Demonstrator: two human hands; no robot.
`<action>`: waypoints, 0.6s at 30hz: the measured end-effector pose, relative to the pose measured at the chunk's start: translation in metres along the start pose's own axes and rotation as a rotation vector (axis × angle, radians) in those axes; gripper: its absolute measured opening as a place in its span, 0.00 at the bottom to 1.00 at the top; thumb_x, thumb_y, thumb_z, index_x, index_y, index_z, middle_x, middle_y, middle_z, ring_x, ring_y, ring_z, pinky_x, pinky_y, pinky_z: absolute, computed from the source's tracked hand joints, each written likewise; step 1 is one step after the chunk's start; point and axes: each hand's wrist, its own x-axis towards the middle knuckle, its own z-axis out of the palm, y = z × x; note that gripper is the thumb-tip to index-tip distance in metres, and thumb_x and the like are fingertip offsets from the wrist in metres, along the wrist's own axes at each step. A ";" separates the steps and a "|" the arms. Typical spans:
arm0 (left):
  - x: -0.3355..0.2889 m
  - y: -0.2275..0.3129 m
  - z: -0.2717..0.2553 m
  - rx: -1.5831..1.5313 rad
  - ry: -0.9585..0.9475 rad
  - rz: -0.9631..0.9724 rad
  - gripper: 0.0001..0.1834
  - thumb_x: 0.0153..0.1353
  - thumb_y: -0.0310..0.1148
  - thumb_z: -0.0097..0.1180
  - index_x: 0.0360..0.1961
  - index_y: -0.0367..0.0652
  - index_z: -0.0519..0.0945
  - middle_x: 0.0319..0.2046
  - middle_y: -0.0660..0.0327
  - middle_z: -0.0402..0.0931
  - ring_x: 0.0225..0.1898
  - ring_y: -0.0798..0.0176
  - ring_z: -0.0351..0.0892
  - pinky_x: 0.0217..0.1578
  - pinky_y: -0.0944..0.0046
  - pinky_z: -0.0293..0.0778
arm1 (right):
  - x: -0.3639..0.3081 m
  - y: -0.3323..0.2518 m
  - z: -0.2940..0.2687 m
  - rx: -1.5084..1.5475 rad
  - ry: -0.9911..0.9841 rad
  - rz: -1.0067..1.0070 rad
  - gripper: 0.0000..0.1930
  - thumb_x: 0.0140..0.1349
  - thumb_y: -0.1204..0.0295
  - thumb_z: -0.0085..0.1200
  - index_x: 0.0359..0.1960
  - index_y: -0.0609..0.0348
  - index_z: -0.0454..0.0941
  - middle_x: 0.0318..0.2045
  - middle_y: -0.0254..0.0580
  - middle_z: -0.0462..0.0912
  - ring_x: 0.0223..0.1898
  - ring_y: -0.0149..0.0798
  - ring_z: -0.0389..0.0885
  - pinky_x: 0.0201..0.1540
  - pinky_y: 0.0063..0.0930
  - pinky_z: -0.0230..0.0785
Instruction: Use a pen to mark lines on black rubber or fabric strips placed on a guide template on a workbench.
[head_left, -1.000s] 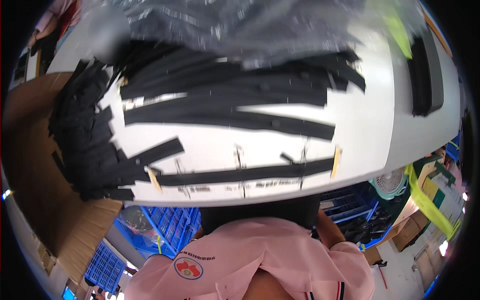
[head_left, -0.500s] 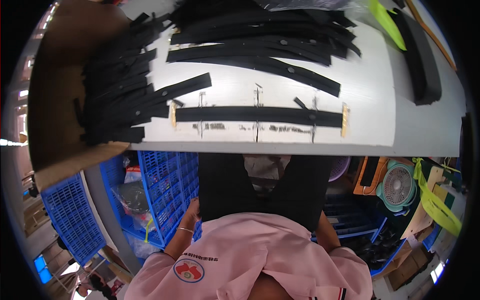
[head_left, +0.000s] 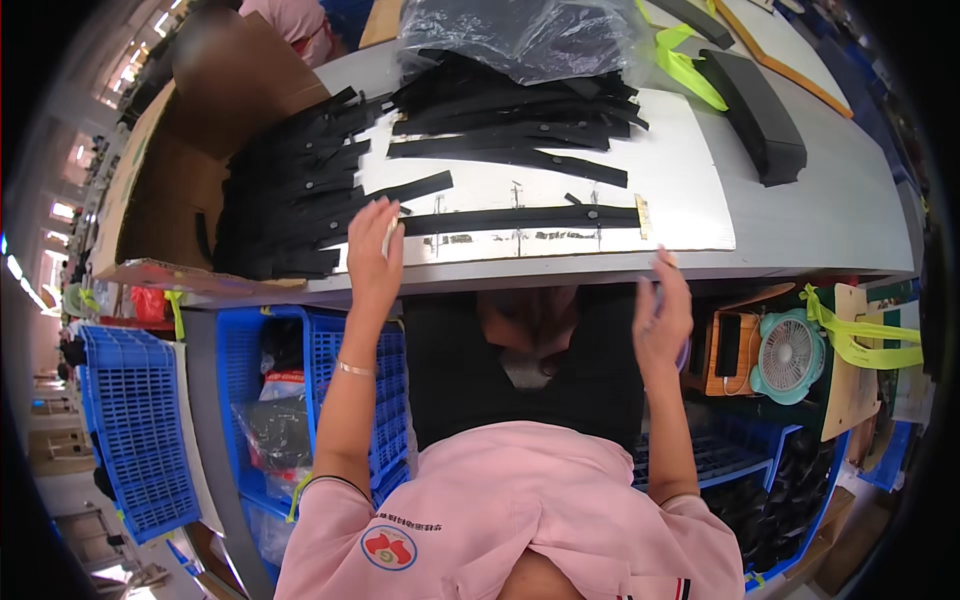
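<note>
A black fabric strip [head_left: 500, 218] with a snap button lies straight along a white marked board [head_left: 690, 200], by the table's front edge. My left hand [head_left: 375, 260] is at the strip's left end, fingers stretched out over it; whether they touch the strip I cannot tell. My right hand [head_left: 664, 315] is raised at the front edge, below the strip's right end, slightly blurred, with fingers apart and nothing in them. A small yellowish tab [head_left: 642, 217] marks that right end. More black strips [head_left: 520, 130] lie in a pile behind, and another heap of strips [head_left: 290, 200] is at the left.
A cardboard box [head_left: 190, 150] stands open at the left. Clear plastic [head_left: 520, 35] covers the far pile. A long black block [head_left: 755, 120] and yellow-green ribbon [head_left: 690, 70] lie at the right. Below the table are blue crates [head_left: 330, 370] and a small fan [head_left: 790, 355].
Both hands have come up from beside my legs to the table's front edge, the left onto the board. The view has shifted, showing more of the far side. The strip lies as before.
</note>
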 end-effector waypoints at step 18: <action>0.014 0.059 0.077 -0.156 -0.165 0.193 0.11 0.64 0.26 0.63 0.48 0.40 0.85 0.50 0.56 0.85 0.55 0.50 0.82 0.66 0.43 0.68 | 0.115 0.014 0.100 0.144 -0.370 -0.072 0.19 0.71 0.71 0.58 0.62 0.57 0.74 0.65 0.50 0.78 0.69 0.55 0.72 0.72 0.54 0.59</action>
